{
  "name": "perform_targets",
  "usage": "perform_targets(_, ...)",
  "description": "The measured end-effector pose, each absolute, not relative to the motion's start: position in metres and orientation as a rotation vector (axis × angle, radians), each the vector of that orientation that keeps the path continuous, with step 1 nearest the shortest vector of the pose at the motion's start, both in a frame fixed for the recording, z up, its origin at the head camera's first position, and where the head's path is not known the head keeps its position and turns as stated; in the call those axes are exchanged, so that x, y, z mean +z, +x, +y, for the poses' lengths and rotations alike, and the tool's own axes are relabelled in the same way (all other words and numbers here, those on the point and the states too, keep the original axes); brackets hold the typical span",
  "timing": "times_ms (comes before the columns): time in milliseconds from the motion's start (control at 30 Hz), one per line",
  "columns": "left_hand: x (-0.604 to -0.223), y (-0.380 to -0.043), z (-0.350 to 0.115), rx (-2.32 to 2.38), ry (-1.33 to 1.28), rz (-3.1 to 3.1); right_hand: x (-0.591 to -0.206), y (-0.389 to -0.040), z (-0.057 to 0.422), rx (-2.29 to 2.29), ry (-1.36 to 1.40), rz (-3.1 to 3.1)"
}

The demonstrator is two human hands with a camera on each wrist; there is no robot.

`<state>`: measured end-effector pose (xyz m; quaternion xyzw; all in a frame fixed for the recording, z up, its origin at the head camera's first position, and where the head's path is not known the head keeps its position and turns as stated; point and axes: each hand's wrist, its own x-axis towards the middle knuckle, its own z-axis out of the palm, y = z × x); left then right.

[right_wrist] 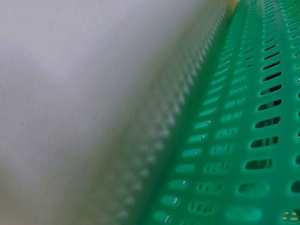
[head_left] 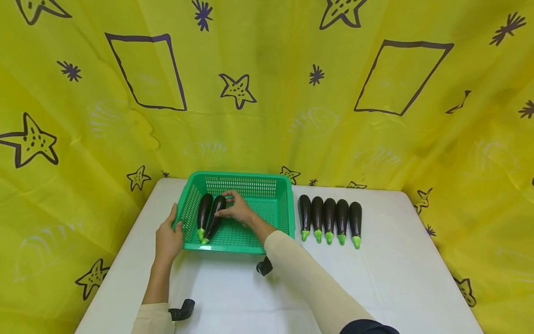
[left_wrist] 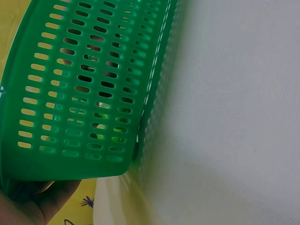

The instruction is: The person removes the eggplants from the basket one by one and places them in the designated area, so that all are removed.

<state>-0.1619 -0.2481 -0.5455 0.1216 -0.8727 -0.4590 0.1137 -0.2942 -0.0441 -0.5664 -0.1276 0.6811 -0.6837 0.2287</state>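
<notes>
A green slotted basket (head_left: pixel 275 185) stands on the white table. Two dark eggplants lie inside at its left. My right hand (head_left: pixel 237 209) reaches into the basket and holds the second eggplant (head_left: pixel 214 217) near its dark end; the first eggplant (head_left: pixel 204 213) lies beside it. My left hand (head_left: pixel 168 236) grips the basket's left front rim. The left wrist view shows the basket wall (left_wrist: pixel 84 89) close up with my palm (left_wrist: pixel 37 201) under its edge. In the right wrist view only the basket's slotted wall (right_wrist: pixel 243 140) and white cloth show.
Several more eggplants (head_left: pixel 329 220) lie in a row on the table right of the basket, green stems toward me. A yellow patterned curtain (head_left: pixel 267 93) hangs behind and around the table. Wrist camera straps (head_left: pixel 182 310) show near my arms.
</notes>
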Motion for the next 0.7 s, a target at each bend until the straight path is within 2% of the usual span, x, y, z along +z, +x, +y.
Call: perform_targets(700, -0.536, -0.164, -0.245, -1.349, 0.37, -2.602, -0.556, -0.299, -0.034, -1.928, -0.296, 1.864)
